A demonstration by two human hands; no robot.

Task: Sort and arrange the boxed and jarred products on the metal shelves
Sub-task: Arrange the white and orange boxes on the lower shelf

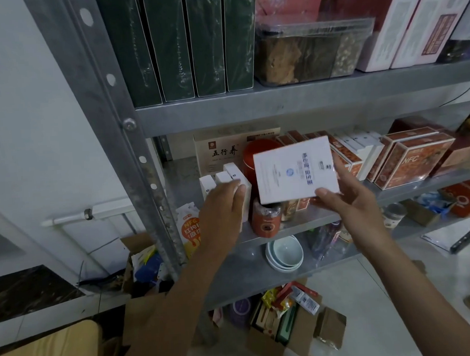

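Partly done, I judge: white boxes (pixel 232 182) stand rowed at the shelf's (pixel 435 185) left front edge, the left hand (pixel 224 206) pressing them with straight fingers, while the right hand (pixel 350 198) grips a loose box (pixel 295 171) just above them, not yet placed.

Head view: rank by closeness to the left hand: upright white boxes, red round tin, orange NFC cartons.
1. Upright white boxes, touched by the left hand.
2. Red round tin, just right and behind.
3. Orange NFC cartons, far right.

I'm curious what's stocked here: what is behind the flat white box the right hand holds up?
A round red tin and a row of red-orange cartons peek out behind the flat white box; whatever sits between them is covered.
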